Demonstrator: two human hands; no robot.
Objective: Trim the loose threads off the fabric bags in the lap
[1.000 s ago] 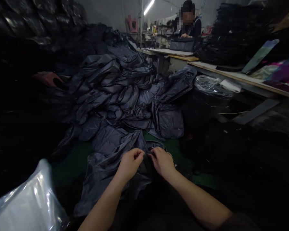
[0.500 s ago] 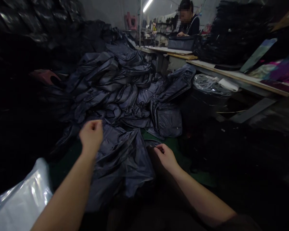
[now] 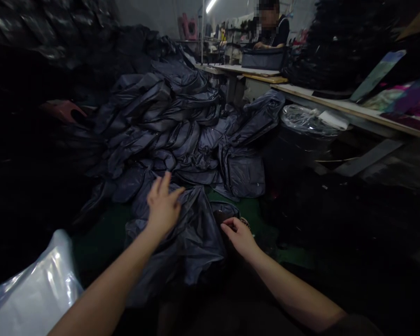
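A crumpled dark blue-grey fabric bag [image 3: 201, 233] lies directly in front of me, low in the view. Over its upper left part is my left hand [image 3: 164, 210], fingers spread and nothing held; whether it touches the cloth I cannot tell. At the bag's right side, my right hand [image 3: 241, 237] has its thumb and fingers pinched together near a dark opening edge. What sits between those fingertips is too dark and small to name.
A large heap of similar dark bags [image 3: 182, 107] rises ahead. Clear plastic packaging [image 3: 38, 289] is at lower left. A pink stool [image 3: 65, 111] stands left of the heap. At right runs a worktable [image 3: 350, 106]; a co-worker [image 3: 269, 32] handles a boxy bag [image 3: 262, 59] behind it.
My left hand has opened from a closed pinch and moved right across the bag. The cloth at its upper left has dropped. My right hand has stayed almost in place.
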